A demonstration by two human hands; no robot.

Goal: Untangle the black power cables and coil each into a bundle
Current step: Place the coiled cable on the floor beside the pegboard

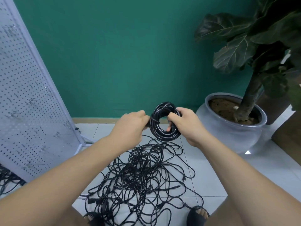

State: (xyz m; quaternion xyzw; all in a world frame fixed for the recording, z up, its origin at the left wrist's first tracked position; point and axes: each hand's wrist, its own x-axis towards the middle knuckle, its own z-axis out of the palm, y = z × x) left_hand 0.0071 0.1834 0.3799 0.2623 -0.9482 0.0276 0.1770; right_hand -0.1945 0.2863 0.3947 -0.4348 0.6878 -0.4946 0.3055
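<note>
Left hand (130,125) pinches the coil's (164,136) edge, right hand (184,126) has fingers curled round its other side, tangle (143,176) sprawled on the floor (211,170) below.

The right hand (184,124) grips a coiled bundle (162,129) of black cable, its fingers (173,117) curled through the ring's opening and round its right side. The left hand (130,124) holds the ring's left edge. Below both sets of fingers a loose tangle (143,176) of black cables sprawls on the tiled floor (211,168), one strand rising to the bundle. Just right of the right fingers stands a grey plant pot (236,136) — well left of the left fingers, a white pegboard (29,95).
</note>
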